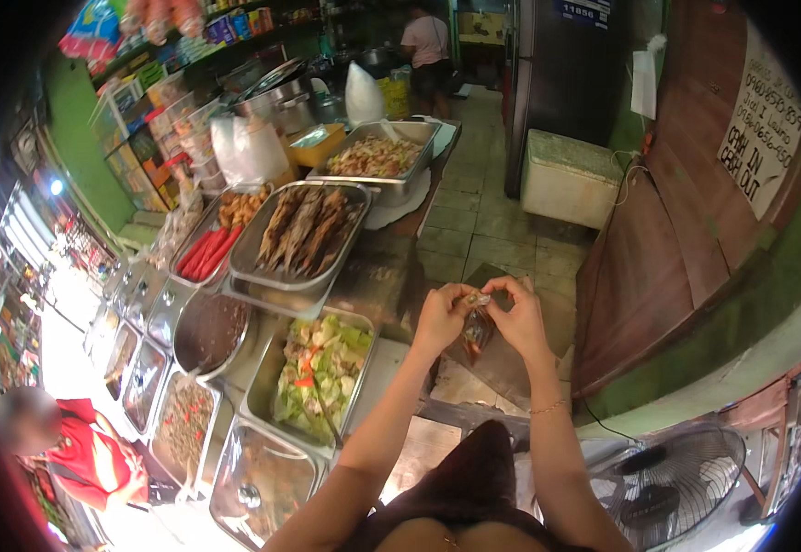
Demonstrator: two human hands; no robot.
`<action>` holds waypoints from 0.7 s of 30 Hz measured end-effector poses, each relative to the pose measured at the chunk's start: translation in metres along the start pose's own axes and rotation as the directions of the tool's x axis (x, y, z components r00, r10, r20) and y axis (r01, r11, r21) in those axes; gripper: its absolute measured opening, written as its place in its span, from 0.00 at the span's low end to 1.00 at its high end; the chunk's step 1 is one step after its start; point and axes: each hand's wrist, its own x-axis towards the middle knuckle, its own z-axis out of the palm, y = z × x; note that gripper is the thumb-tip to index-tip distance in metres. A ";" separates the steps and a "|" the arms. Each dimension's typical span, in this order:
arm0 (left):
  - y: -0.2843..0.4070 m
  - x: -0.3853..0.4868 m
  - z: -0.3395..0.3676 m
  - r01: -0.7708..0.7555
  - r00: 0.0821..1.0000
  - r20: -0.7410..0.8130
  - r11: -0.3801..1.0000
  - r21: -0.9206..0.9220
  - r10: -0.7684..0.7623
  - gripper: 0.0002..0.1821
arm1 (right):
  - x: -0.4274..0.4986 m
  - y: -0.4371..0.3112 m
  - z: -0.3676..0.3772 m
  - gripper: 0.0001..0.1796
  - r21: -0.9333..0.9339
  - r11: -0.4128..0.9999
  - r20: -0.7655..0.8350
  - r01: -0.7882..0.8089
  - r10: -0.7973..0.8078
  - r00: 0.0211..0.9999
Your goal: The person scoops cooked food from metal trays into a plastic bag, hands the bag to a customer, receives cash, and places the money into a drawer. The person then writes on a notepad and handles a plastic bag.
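Both of my hands are raised over the floor, to the right of the food counter. My left hand (442, 314) and my right hand (519, 314) pinch the gathered neck of a small clear plastic bag (475, 336). The bag hangs below my fingers with something reddish-brown inside; I cannot tell what it is or whether the neck is knotted. Left of my hands is a steel tray of chopped cabbage and mixed vegetables (318, 366), with a serving utensil in it. Further up is a steel tray of fried fish (304, 231).
A pot of dark stew (211, 331), red sausages (207, 252) and lidded trays (262, 476) line the counter. A person in red (97, 448) stands across it; another person (428, 55) is at the back. An electric fan (662, 483) and a white cooler box (569, 179) stand right.
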 end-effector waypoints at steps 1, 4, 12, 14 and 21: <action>0.007 0.022 -0.001 0.059 0.998 0.001 0.995 -0.081 -0.059 0.07 | 0.018 0.004 -0.002 0.11 -0.039 0.999 -0.022 0.033 -0.034 0.999; 0.010 0.083 0.004 0.126 0.992 -0.037 0.988 0.085 -0.123 0.08 | 0.073 0.015 -0.012 0.09 -0.089 0.983 -0.022 0.158 -0.160 0.987; 0.008 0.272 0.027 0.237 0.970 0.031 0.912 -0.336 -0.241 0.07 | 0.293 0.069 -0.064 0.06 -0.244 0.905 0.236 0.348 -0.293 0.927; 0.026 0.316 0.028 0.323 0.935 0.032 0.812 -0.487 -0.352 0.08 | 0.348 0.065 -0.082 0.06 -0.230 0.901 0.295 0.367 -0.295 0.909; 0.028 0.445 0.041 0.034 0.999 -0.027 0.990 -0.140 -0.038 0.14 | 0.510 0.078 -0.104 0.07 -0.185 0.930 0.328 0.319 -0.248 0.912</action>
